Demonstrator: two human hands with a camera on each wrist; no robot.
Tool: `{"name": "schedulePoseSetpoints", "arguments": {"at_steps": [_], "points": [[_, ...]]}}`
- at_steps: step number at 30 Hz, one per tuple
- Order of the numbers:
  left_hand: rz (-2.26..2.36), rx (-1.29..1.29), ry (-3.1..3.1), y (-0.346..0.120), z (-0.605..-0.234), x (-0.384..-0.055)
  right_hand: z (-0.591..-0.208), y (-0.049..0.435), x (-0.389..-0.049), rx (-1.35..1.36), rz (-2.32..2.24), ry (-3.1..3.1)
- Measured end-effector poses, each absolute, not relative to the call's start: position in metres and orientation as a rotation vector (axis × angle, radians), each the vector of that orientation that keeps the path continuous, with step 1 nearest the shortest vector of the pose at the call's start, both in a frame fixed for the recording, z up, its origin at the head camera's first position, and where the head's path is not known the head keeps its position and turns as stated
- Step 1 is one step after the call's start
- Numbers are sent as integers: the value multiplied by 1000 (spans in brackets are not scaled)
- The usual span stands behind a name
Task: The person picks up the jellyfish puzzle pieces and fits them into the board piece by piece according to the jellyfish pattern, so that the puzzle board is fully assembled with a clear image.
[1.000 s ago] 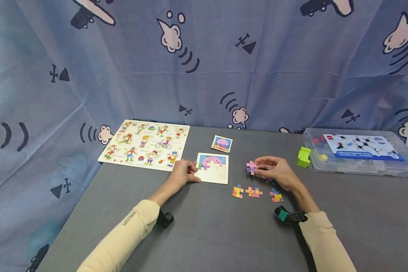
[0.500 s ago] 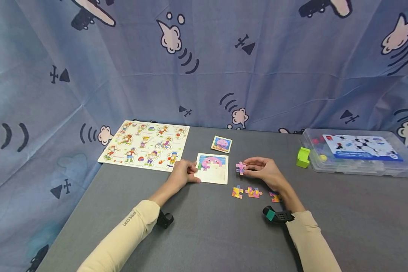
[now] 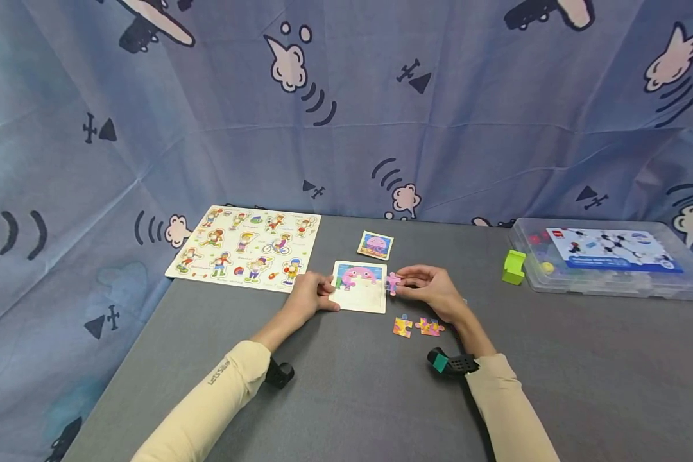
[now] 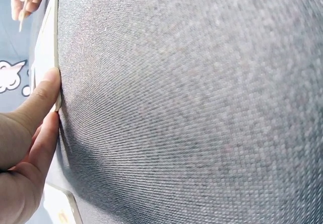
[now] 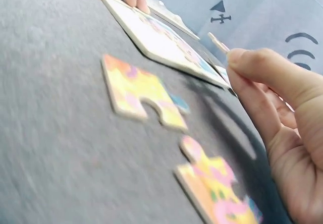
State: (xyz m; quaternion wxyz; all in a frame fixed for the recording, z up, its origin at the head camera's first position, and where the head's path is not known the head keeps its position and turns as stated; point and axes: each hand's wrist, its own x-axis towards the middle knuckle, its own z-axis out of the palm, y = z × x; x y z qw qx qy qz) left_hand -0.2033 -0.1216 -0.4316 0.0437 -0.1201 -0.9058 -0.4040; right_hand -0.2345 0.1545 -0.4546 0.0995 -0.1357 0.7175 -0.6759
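A square puzzle board [image 3: 365, 303] lies on the table, its upper part filled with a pink sea-creature picture and its lower part bare. My left hand [image 3: 308, 296] grips its left side, thumb and finger at the near corner [image 4: 56, 100]. Between thumb and fingertips my right hand [image 3: 433, 292] pinches a pink jigsaw puzzle piece [image 3: 392, 283], raised beside the board's right edge. Two yellow-and-pink pieces, one [image 3: 402, 326] left of the other [image 3: 430, 326], lie in front of that hand. My right hand and forearm hide most of the area farther right.
Behind the board lies a small square picture [image 3: 375, 245] of a similar pink creature. A large board with sports figures [image 3: 245, 247] is at the back left. On the right are a bright green block [image 3: 514, 267] and a clear plastic case [image 3: 612, 260]. A patterned curtain hangs behind the table.
My right hand has carried the pink puzzle piece leftward to the puzzle board's right edge. Its forearm now covers pieces that showed before. The left hand keeps its place on the board.
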Motion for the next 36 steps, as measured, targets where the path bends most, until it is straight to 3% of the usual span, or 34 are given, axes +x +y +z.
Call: {"name": "schedulePoseSetpoints", "arguments": {"at_steps": [15,36], "points": [[-1213,-379,-2766,-122,-433,-204,-450,112,-235,-394,-2037,2061],[-1215,-365,-2782,-123,-430,-202,-452,82,-236,-408,-1706,2658]]}}
